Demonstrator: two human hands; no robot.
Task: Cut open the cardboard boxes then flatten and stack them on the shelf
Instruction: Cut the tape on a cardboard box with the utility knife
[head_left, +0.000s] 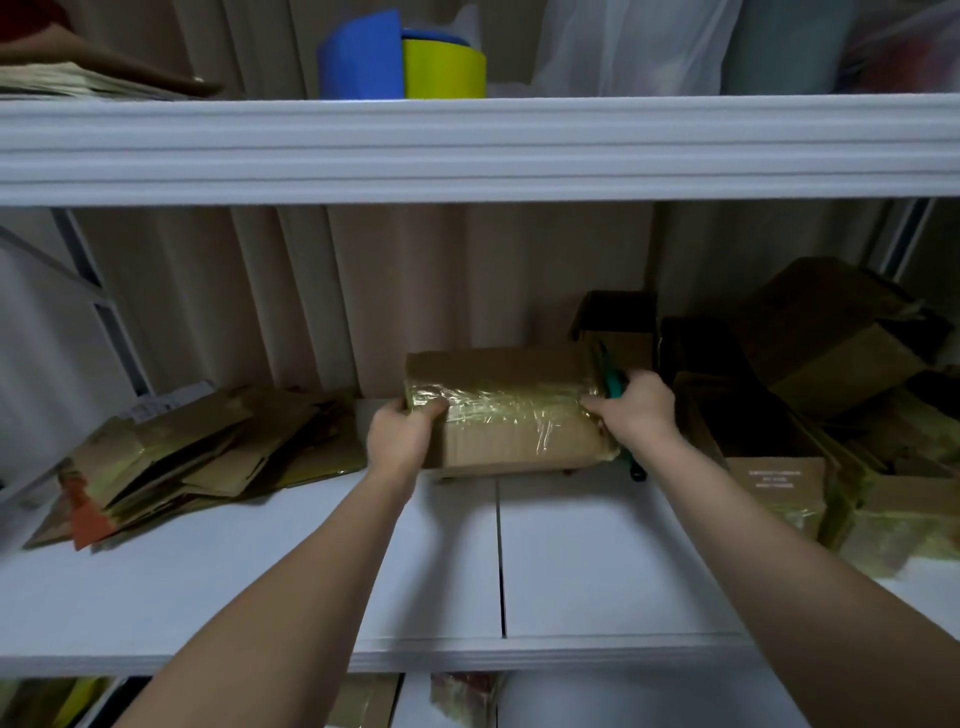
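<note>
Both forearms reach far over the shelf (597, 561). I note the taped box (506, 410) at mid-shelf, long axis left-right, between my hands. My left hand (402, 434) grips its left end; my right hand (636, 410) curls at the right end, also holding a green cutter (613, 382). Flattened cardboard (197, 457) lies left.

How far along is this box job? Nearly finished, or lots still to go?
Partway, I'd guess. Done: a pile of flattened boxes lies on the shelf at left. In hand: both hands, left and right, grip a taped box; the right also holds a green cutter. Left: several uncut boxes at right.
</note>
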